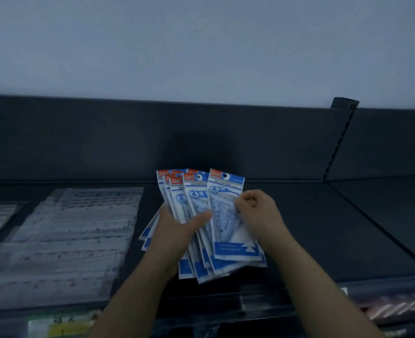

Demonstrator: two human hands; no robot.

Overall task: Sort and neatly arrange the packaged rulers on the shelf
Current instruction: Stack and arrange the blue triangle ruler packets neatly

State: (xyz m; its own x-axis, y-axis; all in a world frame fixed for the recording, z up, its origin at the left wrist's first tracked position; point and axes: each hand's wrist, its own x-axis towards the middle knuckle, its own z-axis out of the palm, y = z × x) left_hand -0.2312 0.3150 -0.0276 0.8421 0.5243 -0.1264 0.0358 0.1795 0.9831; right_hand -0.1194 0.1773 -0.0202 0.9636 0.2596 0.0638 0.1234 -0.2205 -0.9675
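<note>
- Here we are at the dark shelf point(323, 228), and the person has a whole fan of blue-and-white packs point(194, 198) lifted just above it. The red-cornered headers point toward the back panel point(128, 137).
- The left hand point(174, 230) is the clamp. Its fingers are hidden behind the bundle and its thumb lies across the front, gripping the packs at mid-height. That lets the tops spread like a hand of cards, I'd say so each header can be read.
- The right hand point(257, 211) is curled in tight, pinching the right edge of the front pack point(226, 191), which lies on top at the fan's right end.
- It may be peeling that pack off or squaring it against the rest; I can't tell which.
- Look at the bottom ends: ragged, splayed at different angles, a few poking out leftward under the left wrist. This is no neat stack yet, so my read is that the sorting is midway.
- Over on the left, flat on the shelf, clear-wrapped long rulers point(75, 230) lie in overlapping rows. They are too blurred to say more.
- On the right a slotted upright point(340, 142) marks the bay's end. The stretch between it and the hands looks a likely home for this bundle.
- Down at the front edge sits a yellow label point(62, 328), its writing unreadable from here.
</note>
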